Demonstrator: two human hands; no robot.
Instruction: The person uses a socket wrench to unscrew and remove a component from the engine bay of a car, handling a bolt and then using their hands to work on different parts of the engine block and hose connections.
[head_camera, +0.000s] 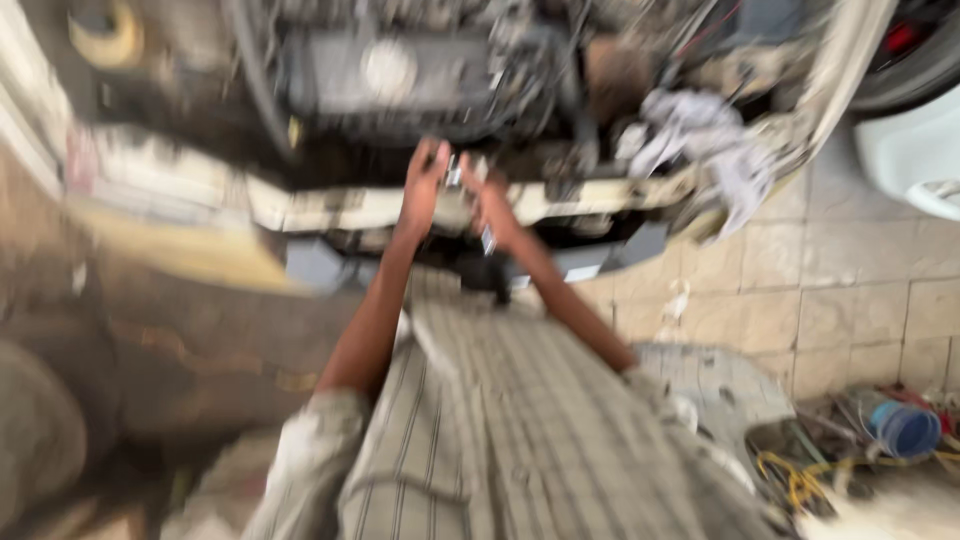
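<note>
Here, metal tool (487, 238) is held in right hand (492, 205), fingers closed round it, at front edge of engine bay (420, 80). Left hand (424, 185) is pressed beside it; its grip cannot be told through blur. Tool best kept square, steadied by both hands.

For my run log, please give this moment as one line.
left hand: at engine bay edge | right hand: holds shiny metal tool | engine: open | rag: on bay edge | view: blurred
</note>
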